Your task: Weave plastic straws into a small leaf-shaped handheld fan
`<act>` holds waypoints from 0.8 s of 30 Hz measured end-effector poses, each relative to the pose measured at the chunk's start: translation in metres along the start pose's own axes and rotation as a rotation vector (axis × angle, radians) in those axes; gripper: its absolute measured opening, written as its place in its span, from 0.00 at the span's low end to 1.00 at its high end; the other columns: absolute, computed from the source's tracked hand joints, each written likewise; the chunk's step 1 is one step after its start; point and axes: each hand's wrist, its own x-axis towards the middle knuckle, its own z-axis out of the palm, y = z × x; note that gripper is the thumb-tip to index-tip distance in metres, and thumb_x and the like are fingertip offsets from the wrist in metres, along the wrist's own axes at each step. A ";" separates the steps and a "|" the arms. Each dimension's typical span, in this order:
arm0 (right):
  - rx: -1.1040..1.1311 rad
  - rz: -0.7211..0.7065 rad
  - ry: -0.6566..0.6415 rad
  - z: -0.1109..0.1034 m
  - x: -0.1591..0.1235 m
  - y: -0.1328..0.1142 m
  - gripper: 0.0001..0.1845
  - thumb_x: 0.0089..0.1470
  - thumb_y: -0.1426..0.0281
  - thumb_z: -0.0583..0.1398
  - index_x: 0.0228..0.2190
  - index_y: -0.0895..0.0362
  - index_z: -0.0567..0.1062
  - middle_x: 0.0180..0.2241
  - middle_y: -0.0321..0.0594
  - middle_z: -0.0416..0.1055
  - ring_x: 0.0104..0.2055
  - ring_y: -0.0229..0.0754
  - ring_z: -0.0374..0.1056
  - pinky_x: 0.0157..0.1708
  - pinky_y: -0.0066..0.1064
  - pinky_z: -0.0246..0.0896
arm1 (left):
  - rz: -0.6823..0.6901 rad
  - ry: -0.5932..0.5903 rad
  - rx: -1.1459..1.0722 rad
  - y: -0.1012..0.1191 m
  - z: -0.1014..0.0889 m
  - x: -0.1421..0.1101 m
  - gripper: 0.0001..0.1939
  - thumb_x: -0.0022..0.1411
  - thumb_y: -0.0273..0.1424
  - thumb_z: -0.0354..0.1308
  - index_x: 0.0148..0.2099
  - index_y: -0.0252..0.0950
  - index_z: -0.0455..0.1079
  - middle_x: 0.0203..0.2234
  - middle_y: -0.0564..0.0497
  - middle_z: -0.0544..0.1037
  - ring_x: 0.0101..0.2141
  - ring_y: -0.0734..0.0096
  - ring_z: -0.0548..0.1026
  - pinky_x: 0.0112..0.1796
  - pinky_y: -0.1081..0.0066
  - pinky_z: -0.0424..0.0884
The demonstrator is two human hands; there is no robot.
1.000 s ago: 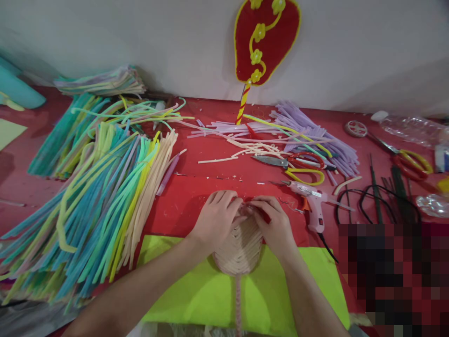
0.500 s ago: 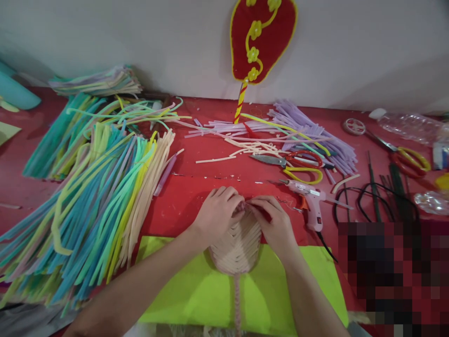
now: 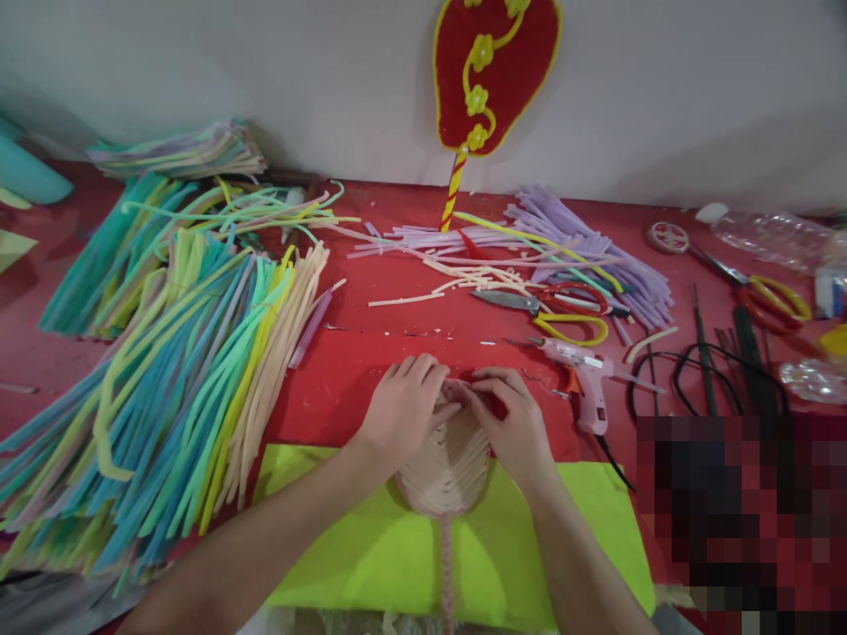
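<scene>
A cream hand fan [image 3: 450, 472], covered in slanting rows of fuzzy stems, lies on a lime-green cloth [image 3: 331, 547] with its pinkish twisted handle toward me. My left hand [image 3: 405, 410] is closed on the fan's far left rim, thumb reaching over the face. On the far right rim, my right hand [image 3: 511, 422] pinches the edge between thumb and fingers. A pinkish-purple trim [image 3: 455, 390] shows along the top edge between both hands. The fingertips partly hide that edge.
Bundles of coloured fuzzy stems [image 3: 165, 379] cover the left side. Purple stems [image 3: 582, 238], scissors [image 3: 569, 309] and a pink glue gun [image 3: 586, 375] with its black cord lie beyond and to the right. A red fan [image 3: 496, 79] stands against the wall.
My left hand has shifted slightly left along the rim, showing more of the top edge. My right hand keeps its pinch and has hardly moved.
</scene>
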 end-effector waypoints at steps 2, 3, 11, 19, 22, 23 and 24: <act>-0.004 0.023 0.010 0.002 -0.001 -0.002 0.09 0.51 0.64 0.57 0.27 0.55 0.73 0.36 0.43 0.66 0.39 0.42 0.65 0.42 0.38 0.62 | -0.014 -0.001 -0.005 0.001 0.001 -0.001 0.14 0.57 0.38 0.53 0.43 0.36 0.62 0.36 0.49 0.68 0.37 0.65 0.67 0.37 0.65 0.65; -0.005 0.035 0.014 0.003 -0.001 -0.003 0.09 0.51 0.64 0.57 0.27 0.56 0.73 0.36 0.43 0.66 0.39 0.42 0.65 0.42 0.38 0.62 | -0.018 0.000 -0.010 0.002 0.001 -0.001 0.13 0.57 0.37 0.53 0.42 0.36 0.62 0.36 0.49 0.68 0.37 0.66 0.67 0.37 0.66 0.65; -0.002 0.055 0.004 0.006 -0.002 -0.003 0.08 0.50 0.65 0.57 0.25 0.56 0.72 0.37 0.45 0.66 0.41 0.43 0.64 0.43 0.39 0.60 | -0.022 0.010 -0.127 0.001 0.005 -0.001 0.09 0.57 0.31 0.53 0.41 0.35 0.62 0.36 0.50 0.68 0.38 0.68 0.68 0.39 0.67 0.67; -0.007 0.092 0.005 0.008 -0.003 -0.006 0.08 0.50 0.67 0.57 0.24 0.57 0.72 0.38 0.45 0.66 0.42 0.44 0.63 0.42 0.38 0.60 | -0.065 -0.014 -0.253 -0.001 0.003 -0.002 0.14 0.58 0.30 0.52 0.47 0.36 0.59 0.39 0.49 0.69 0.41 0.68 0.69 0.40 0.67 0.68; -0.012 0.092 0.002 0.010 -0.003 -0.005 0.07 0.49 0.68 0.57 0.24 0.57 0.72 0.38 0.45 0.66 0.42 0.44 0.63 0.42 0.39 0.60 | -0.068 -0.029 -0.271 -0.001 0.002 -0.002 0.13 0.58 0.30 0.51 0.47 0.37 0.59 0.39 0.49 0.69 0.40 0.67 0.69 0.40 0.67 0.68; -0.016 0.086 0.002 0.010 -0.003 -0.005 0.07 0.49 0.68 0.57 0.24 0.57 0.71 0.38 0.45 0.66 0.42 0.44 0.63 0.42 0.40 0.59 | -0.066 -0.031 -0.277 -0.001 0.002 -0.002 0.12 0.59 0.30 0.51 0.46 0.37 0.60 0.39 0.49 0.69 0.40 0.67 0.68 0.39 0.66 0.68; -0.022 0.078 0.003 0.010 -0.003 -0.004 0.06 0.49 0.68 0.57 0.24 0.56 0.71 0.38 0.45 0.66 0.42 0.44 0.63 0.42 0.40 0.59 | -0.064 -0.031 -0.283 -0.001 0.002 -0.002 0.12 0.59 0.30 0.51 0.46 0.37 0.60 0.39 0.49 0.69 0.40 0.67 0.68 0.39 0.66 0.68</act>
